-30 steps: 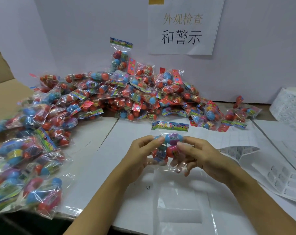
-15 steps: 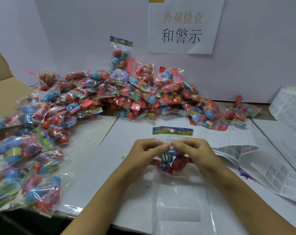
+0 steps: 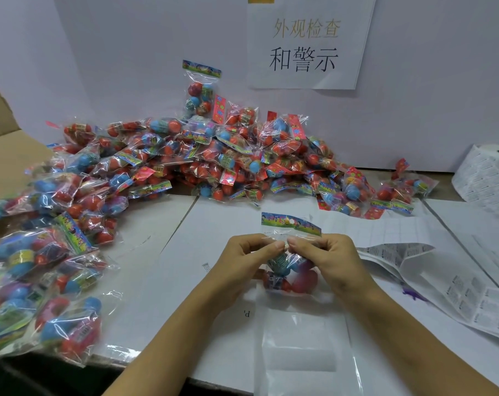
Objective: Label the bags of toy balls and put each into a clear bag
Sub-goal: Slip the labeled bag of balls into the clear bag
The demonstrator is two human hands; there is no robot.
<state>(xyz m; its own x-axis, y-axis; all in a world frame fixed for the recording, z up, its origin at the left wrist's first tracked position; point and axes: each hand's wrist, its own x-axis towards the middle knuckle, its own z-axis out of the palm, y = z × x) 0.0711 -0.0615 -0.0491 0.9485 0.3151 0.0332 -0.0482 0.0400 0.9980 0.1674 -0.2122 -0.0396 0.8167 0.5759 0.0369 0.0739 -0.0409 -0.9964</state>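
Near centre of counter [image 3: 185, 224], both hands, left hand [image 3: 242, 258] & right hand [image 3: 328, 258], pinch ball bag [image 3: 289, 270] w/ fingers at its neck over clear bag [image 3: 299, 338]; prob. bagging step, next: slide it in.

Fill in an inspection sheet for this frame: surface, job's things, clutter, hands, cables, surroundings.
Surface: white table covered with white sheets.
Job's things: one bag of toy balls held upright by its top, above a flat clear bag; label sheets on the right; label roll at far right.
Clutter: large pile of ball bags along the back and left; one bag leans on the wall.
Hands: left hand and right hand both pinch the held bag below its header.
Cables: nothing seen.
Surroundings: white wall with a paper sign; cardboard at left.
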